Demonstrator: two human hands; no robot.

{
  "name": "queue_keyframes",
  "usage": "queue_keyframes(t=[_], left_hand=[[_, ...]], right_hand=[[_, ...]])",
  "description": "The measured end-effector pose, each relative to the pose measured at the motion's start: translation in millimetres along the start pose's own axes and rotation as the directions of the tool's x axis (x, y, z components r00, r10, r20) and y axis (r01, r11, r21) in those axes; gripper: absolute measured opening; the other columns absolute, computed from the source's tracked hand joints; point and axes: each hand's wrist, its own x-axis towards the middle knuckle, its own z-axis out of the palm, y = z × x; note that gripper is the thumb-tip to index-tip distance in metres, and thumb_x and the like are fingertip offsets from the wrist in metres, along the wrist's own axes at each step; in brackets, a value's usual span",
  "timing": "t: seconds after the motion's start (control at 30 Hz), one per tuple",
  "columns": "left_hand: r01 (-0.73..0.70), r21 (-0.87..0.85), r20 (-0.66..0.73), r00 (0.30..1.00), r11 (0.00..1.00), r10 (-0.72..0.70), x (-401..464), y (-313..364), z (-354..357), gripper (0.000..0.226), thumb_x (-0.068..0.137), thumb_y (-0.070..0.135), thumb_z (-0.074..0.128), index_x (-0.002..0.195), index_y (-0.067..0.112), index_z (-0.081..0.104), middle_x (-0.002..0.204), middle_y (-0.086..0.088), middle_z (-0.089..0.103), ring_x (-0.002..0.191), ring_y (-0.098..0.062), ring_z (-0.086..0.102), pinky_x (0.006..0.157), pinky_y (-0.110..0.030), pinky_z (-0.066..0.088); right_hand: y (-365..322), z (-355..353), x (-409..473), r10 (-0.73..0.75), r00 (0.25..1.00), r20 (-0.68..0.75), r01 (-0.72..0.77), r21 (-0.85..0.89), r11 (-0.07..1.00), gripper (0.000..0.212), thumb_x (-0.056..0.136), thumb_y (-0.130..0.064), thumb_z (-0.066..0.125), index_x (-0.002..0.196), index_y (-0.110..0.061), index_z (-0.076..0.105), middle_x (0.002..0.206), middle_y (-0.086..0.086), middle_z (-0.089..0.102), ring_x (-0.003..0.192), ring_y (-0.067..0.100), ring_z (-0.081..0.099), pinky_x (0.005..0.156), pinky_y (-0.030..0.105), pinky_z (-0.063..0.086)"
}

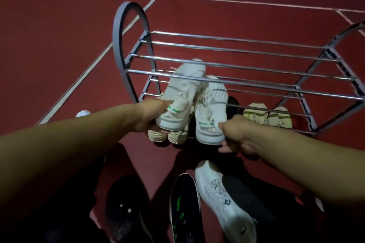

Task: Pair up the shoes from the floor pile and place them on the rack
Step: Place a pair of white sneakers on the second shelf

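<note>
Shoes are what I hold now: one white sneaker point(177, 102) in my left hand point(147, 118) and its twin point(212, 116) in my right hand point(237, 134). My fingers curl round each heel, and the toes poke in under the top bars of the rack point(233, 61).

The toes could bump a bar and a shoe could slip, because I hold only the heel ends. The two shoes lean on each other, so one may land crooked. They could also knock the cream shoes point(167, 136) just below them.

It is dark. I cannot tell which shelf the toes are over. A black shoe point(185, 207) and a white shoe point(223, 199) wait on the floor point(59, 45). The dark shapes near my legs are hard to make out.
</note>
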Motion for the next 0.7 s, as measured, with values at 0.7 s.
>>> queue_keyframes(t=[0.7], left_hand=[[0.063, -0.662, -0.126, 0.973, 0.746, -0.194, 49.9, -30.8, -19.1, 0.014, 0.092, 0.008, 0.052, 0.091, 0.009, 0.066, 0.066, -0.001, 0.063, 0.051, -0.007, 0.059, 0.051, -0.017, 0.052]], right_hand=[[-36.8, 24.2, 37.8, 0.115, 0.991, 0.066, -0.129, 0.294, 0.947, 0.019, 0.100, -0.011, 0.041, 0.088, -0.012, 0.057, 0.084, 0.008, 0.061, 0.058, 0.017, 0.048, 0.068, 0.043, 0.060]])
